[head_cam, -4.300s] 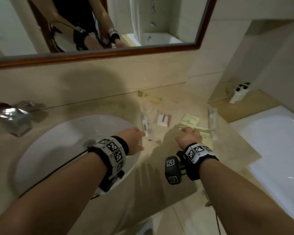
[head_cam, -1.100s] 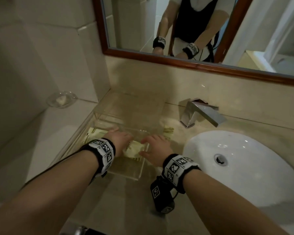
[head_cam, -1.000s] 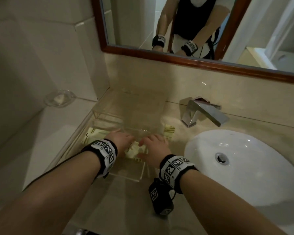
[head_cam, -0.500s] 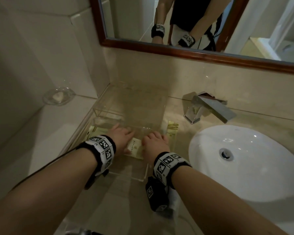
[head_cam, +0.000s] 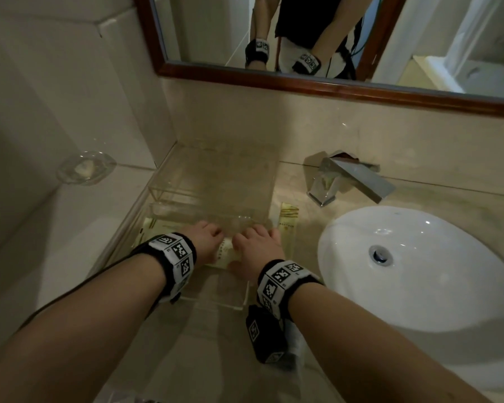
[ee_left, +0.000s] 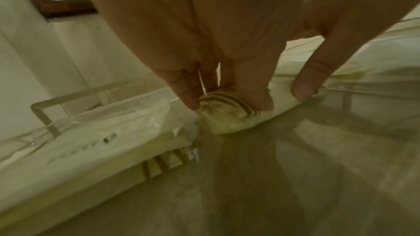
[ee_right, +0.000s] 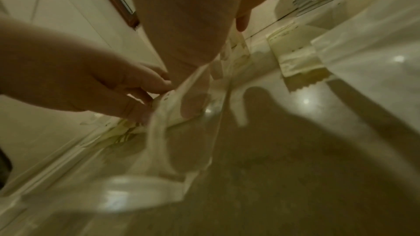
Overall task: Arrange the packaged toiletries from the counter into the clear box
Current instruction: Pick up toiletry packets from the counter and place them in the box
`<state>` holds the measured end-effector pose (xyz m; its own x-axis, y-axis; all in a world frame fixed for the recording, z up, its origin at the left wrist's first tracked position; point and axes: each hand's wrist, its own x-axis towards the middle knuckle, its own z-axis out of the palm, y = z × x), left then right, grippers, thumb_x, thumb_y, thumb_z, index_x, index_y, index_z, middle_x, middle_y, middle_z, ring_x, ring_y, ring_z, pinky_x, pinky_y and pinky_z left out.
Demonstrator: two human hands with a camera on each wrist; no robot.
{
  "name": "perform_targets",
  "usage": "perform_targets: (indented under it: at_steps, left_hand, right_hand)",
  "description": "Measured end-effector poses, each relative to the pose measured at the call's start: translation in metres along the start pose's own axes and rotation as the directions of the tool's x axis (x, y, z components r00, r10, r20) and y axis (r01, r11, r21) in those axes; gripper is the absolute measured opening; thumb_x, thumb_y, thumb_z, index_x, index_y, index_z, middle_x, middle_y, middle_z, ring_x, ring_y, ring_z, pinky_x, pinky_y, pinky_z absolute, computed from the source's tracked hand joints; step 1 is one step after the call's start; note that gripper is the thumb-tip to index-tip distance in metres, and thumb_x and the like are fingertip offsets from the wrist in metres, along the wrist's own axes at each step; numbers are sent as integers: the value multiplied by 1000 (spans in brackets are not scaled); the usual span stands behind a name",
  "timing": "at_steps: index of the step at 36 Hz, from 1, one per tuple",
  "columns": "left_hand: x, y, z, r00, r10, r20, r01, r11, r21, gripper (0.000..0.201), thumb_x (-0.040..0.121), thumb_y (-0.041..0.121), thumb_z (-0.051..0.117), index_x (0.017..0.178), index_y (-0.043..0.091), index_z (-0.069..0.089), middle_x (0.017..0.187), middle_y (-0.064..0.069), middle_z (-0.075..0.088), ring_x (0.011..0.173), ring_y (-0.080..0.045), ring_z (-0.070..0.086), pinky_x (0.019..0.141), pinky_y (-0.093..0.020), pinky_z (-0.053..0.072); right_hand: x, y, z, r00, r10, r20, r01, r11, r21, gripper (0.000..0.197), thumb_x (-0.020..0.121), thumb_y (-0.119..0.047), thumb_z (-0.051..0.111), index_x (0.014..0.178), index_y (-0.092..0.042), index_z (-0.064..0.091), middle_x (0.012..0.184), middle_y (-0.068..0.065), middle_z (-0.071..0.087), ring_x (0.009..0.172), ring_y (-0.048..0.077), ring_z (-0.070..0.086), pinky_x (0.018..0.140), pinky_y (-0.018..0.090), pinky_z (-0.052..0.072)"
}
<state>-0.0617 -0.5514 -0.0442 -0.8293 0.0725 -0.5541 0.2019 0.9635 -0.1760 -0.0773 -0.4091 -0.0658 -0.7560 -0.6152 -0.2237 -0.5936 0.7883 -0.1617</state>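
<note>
The clear box stands on the counter left of the sink. Both hands reach down into it. My left hand and right hand hold one cream packet low over the box floor. In the left wrist view the fingers curl over the packet's brown-striped end and the thumb presses further along it. A second cream packet lies flat at the box's left side. Another packet lies on the counter just right of the box.
A chrome faucet and a white sink basin are to the right. On the ledge to the left sits a glass soap dish. The wood-framed mirror hangs behind, with a tiled wall at the left.
Four seconds ago my hands were at loose packets right of the sink. Over the last second both hands stayed in the box and drew closer together on the packet.
</note>
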Motion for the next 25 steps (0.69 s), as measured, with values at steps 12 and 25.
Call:
perform_targets:
  at_steps: [12,25]
  left_hand:
    - [2,-3,-3,999,12,34,-13,999,35,75,85,37,62,146,17,23,148,-10,27,136,-29,31,111,-36,34]
    - [0,-5,5,998,-65,-27,64,997,-34,80,83,43,62,148,23,20,145,-6,32,130,-25,41,104,-33,38]
  right_hand:
    - [4,0,5,1000,4,23,-3,999,-52,53,80,-49,61,125,-23,48,128,4,48,129,25,33,106,45,18]
    - [-1,-2,6,1000,17,-12,-17,1000,19,58,83,-48,58,129,-16,44,133,4,45,131,25,31,108,45,21]
